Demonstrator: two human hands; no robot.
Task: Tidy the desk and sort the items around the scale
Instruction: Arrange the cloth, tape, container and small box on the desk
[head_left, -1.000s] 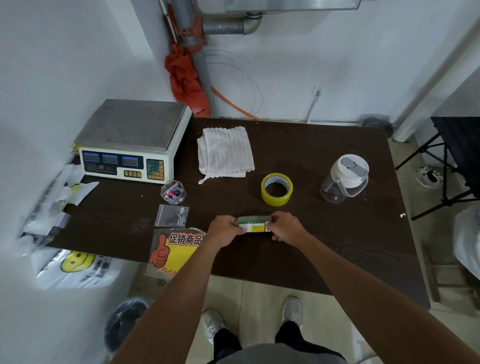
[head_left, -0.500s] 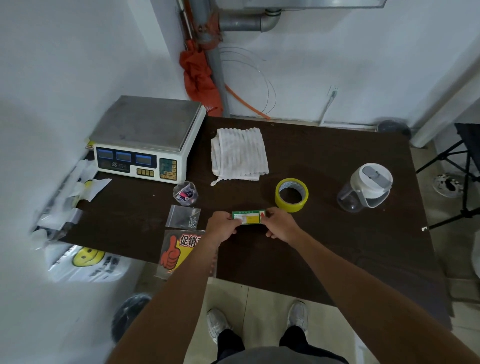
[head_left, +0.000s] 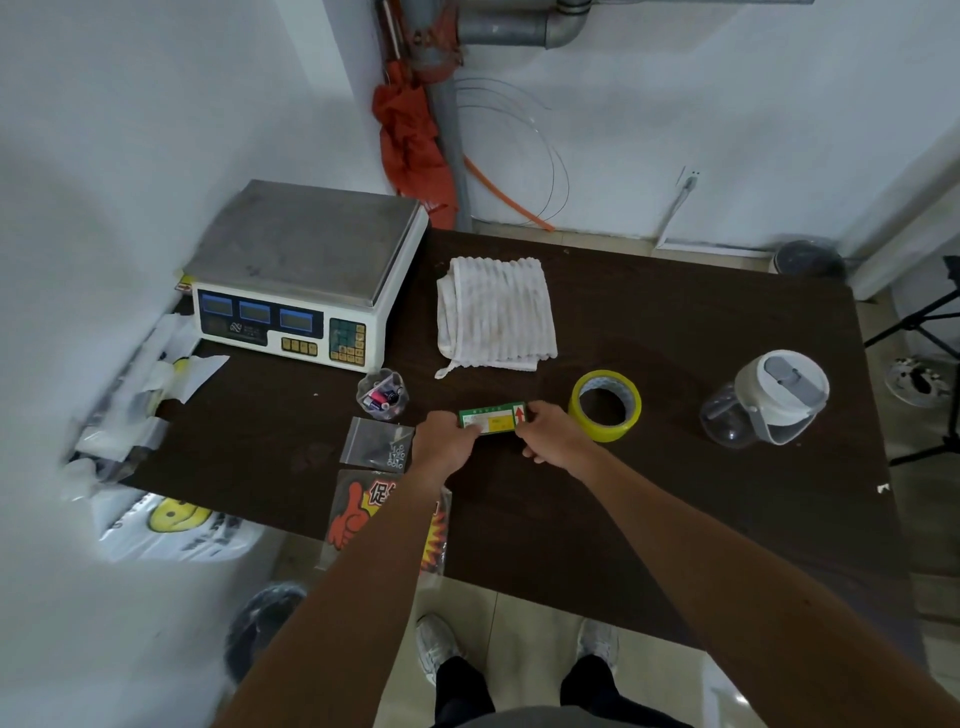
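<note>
Gripping a green card (head_left: 491, 418), my left hand (head_left: 441, 441) and right hand (head_left: 550, 436) fingers pinch its ends. A tape roll (head_left: 605, 434) sits just right of them.

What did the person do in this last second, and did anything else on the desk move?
The left hand and right hand kept pinching the green card and moved it away from the body and slightly left, nearer the small clear cup, now about level with the yellow tape roll. Nothing was let go. The scale, towel and jug stayed put.
</note>
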